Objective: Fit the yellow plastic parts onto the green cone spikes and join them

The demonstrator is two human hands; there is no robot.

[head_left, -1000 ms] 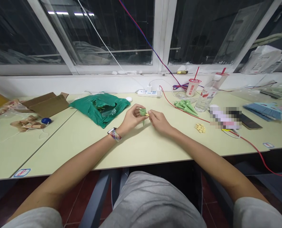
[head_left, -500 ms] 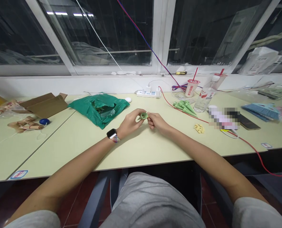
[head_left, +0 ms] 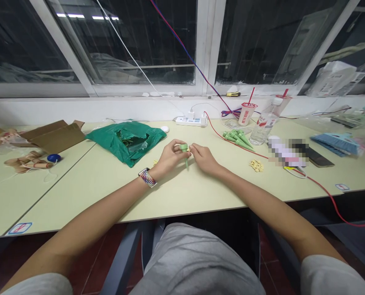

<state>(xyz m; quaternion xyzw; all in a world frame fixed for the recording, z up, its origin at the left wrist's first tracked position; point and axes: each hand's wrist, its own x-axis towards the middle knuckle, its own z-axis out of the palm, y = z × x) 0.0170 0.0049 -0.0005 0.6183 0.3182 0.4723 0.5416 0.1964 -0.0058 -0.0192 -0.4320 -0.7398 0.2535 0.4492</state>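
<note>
- The left hand (head_left: 170,156) is closed on a green plastic spike (head_left: 185,155), its fingers pinching the body just under the wide cap, and the point hangs down clear of the desk (head_left: 78,192). Held this way, the spike stays steady in the air and its capped top stays open to the other hand.
- The right hand (head_left: 204,159) is beside it, with the fingertips (head_left: 190,150) drawn together against the cap, so the two hands are nearly touching over the spike. A small yellowish piece (head_left: 188,151) seems to be pinched there, though the fingers hide too much to be sure.
- Both forearms rest on the desk's front area, which steadies such small handling.
- A bunch of matching green spikes (head_left: 238,139) lies to the right, within easy reach, with small cream pieces (head_left: 256,165) nearer the right hand; keeping like parts together likely makes them quick to pick up.
- A green plastic bag (head_left: 125,143) lies crumpled to the left, beyond it a flattened cardboard box (head_left: 55,133).
- A white power strip (head_left: 190,121) sits against the wall, with a red cable (head_left: 231,141) running across the desk.
</note>
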